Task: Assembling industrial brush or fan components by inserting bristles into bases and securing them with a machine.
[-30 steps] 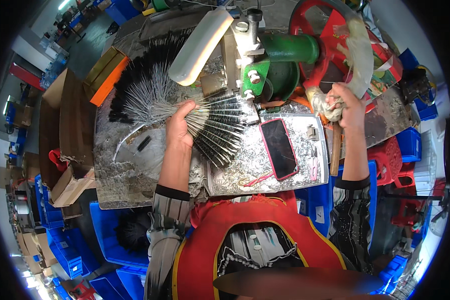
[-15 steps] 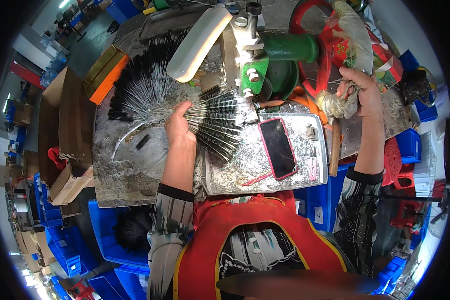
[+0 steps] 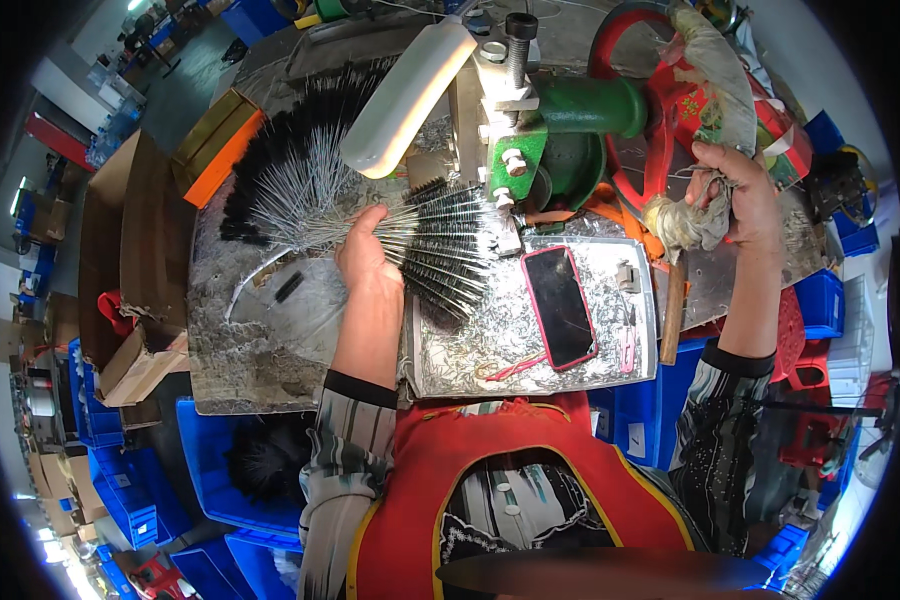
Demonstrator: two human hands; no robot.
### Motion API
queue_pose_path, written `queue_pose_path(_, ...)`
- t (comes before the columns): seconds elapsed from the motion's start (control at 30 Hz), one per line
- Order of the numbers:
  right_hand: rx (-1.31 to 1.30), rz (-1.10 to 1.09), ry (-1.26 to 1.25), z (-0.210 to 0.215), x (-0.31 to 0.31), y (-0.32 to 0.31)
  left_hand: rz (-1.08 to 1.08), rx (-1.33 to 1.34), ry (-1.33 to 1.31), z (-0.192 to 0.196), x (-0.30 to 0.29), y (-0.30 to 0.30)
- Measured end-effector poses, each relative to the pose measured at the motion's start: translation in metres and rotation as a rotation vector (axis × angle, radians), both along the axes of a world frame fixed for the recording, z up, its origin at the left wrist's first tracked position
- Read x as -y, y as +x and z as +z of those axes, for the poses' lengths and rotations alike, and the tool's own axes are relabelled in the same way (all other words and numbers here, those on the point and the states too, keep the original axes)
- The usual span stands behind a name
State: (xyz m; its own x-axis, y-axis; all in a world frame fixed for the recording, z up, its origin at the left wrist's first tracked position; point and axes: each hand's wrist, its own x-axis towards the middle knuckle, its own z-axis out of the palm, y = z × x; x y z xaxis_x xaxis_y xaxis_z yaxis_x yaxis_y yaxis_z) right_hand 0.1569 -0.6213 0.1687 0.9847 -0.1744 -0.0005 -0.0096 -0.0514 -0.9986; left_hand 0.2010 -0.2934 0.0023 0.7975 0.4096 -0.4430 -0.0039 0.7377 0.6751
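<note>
The work appears to be partway through. The left hand (image 3: 368,262) has its grip clenched round the silver wire stems of a spread fan of slim black-bristled brushes (image 3: 435,240), held over the middle of the grey, worn desk (image 3: 240,370). The tips reach toward the green metal hand machine (image 3: 590,108) near the far edge; whether any tip touches it cannot be told. The right hand (image 3: 748,200) has its grip curled on the pale cloth wrapping (image 3: 695,222) of the red spoked handwheel (image 3: 656,130), toward the right edge.

A thick heap of black bristles and silver wires (image 3: 295,185) lies toward the desk's far left corner, its stems running toward the left hand, so plenty seems left; which brushes are finished is unclear. Silver clippings litter the shallow metal tray (image 3: 470,365) at the near edge, suggesting much cutting is done. A dark bristly bundle (image 3: 265,462) sits in the blue plastic bin (image 3: 202,450) below the near left corner, perhaps completed, perhaps waiting.
</note>
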Motion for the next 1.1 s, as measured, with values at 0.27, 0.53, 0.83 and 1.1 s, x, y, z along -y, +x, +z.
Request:
queue_pose_path(0.27, -0.070, 0.092, -0.037, 0.014, 0.007, 0.013, 0.011, 0.023, -0.016, -0.005, -0.002, 0.003)
queue_pose_path(0.53, -0.012, 0.014, -0.072, 0.005, 0.002, 0.001, 0.051, 0.013, 0.003, 0.008, 0.005, -0.001)
queue_pose_path(0.83, 0.136, -0.105, 0.026, -0.022, -0.005, -0.002, 0.081, 0.053, -0.018, 0.003, 0.001, 0.000)
queue_pose_path(1.1, 0.349, -0.222, 0.089, -0.106, -0.005, -0.005, -0.586, 0.229, 0.030, 0.021, -0.008, -0.024)
